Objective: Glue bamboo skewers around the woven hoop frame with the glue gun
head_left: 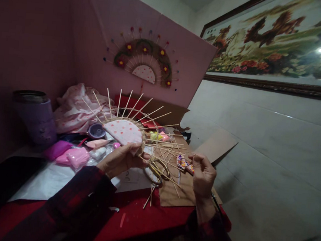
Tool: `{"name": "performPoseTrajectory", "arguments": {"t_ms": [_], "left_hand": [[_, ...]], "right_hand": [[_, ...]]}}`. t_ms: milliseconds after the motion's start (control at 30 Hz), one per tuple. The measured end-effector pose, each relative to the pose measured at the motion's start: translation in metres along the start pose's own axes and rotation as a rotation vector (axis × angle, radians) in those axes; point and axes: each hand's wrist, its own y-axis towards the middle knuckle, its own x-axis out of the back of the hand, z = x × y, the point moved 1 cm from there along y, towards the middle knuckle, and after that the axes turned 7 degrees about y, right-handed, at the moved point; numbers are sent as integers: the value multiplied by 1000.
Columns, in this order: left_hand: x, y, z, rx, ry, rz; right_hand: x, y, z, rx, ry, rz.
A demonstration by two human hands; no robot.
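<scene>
My left hand (121, 160) is closed on the lower edge of a half-round fan frame (123, 130), thumb on its front. White cloth with small red and pink dots covers the fan's centre, and thin wooden sticks spread out from its braided rim. To the right, my right hand (205, 173) is closed in a pinch on a thin strand (189, 153), whose far end I cannot follow. Close to those fingers lies a patterned white, purple and orange piece (183, 162). Loose sticks (171, 149) and a round hoop-like coil (153, 174) lie below the fan.
A decorated fan (144, 49) with red flowers is on the pink board (182, 58) behind. Pink packets (75, 157), a lidded purple cup (35, 117) and crumpled cloth (76, 107) stand or lie left. Brown cardboard (170, 196) covers part of the red tabletop (139, 205).
</scene>
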Motion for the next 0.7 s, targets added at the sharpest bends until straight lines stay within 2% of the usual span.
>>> {"name": "performPoseTrajectory", "arguments": {"t_ms": [100, 233, 333, 467, 700], "left_hand": [[2, 1, 1, -7, -16, 13], [4, 2, 1, 8, -20, -8], [5, 3, 1, 12, -34, -18], [6, 3, 2, 26, -33, -37], [3, 1, 1, 65, 11, -17]], "right_hand": [[2, 1, -3, -4, -84, -19], [1, 0, 0, 117, -119, -41], [-1, -3, 5, 146, -101, -55], [-2, -4, 8, 117, -59, -97], [-7, 7, -5, -80, 0, -74]]}}
